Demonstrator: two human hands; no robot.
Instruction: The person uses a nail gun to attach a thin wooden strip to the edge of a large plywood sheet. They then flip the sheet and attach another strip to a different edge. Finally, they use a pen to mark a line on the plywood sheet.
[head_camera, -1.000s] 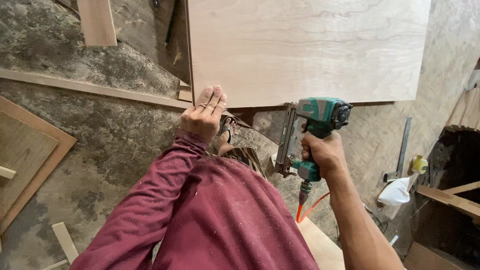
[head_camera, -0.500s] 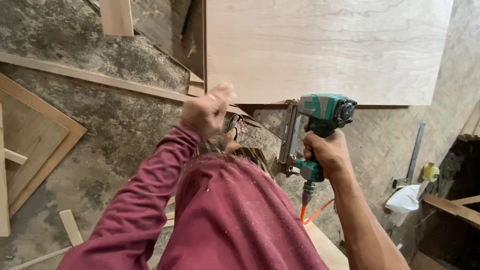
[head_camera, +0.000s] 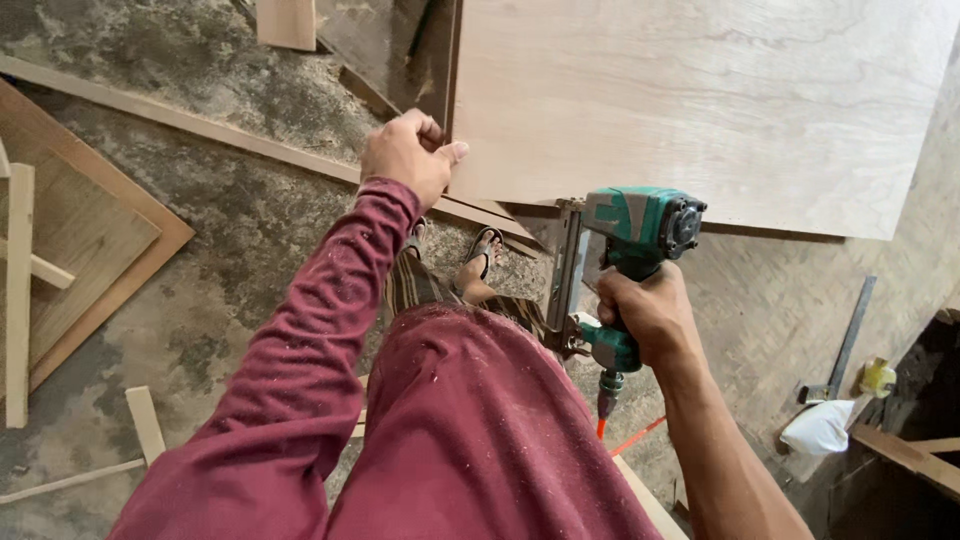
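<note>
Moved up and left since a moment ago: left hand (head_camera: 408, 155), now curled against the left edge of the big plywood sheet (head_camera: 700, 100), fingers together on it. Right hand (head_camera: 650, 315) clamped round the grip of the green nail gun (head_camera: 630, 260) (orange hose below), held just beneath the sheet's lower edge, above sandalled feet on concrete floor (head_camera: 240, 240).

The pneumatic nail gun (head_camera: 630, 270) is teal-green with a black end cap and a silver metal magazine — an orange hose (head_camera: 635, 437) trails at six o'clock. The large plywood sheet (head_camera: 700, 100) shows pale tan with wavy grain. The long sleeve (head_camera: 300, 360) is maroon — speckled with pale sawdust.
</note>
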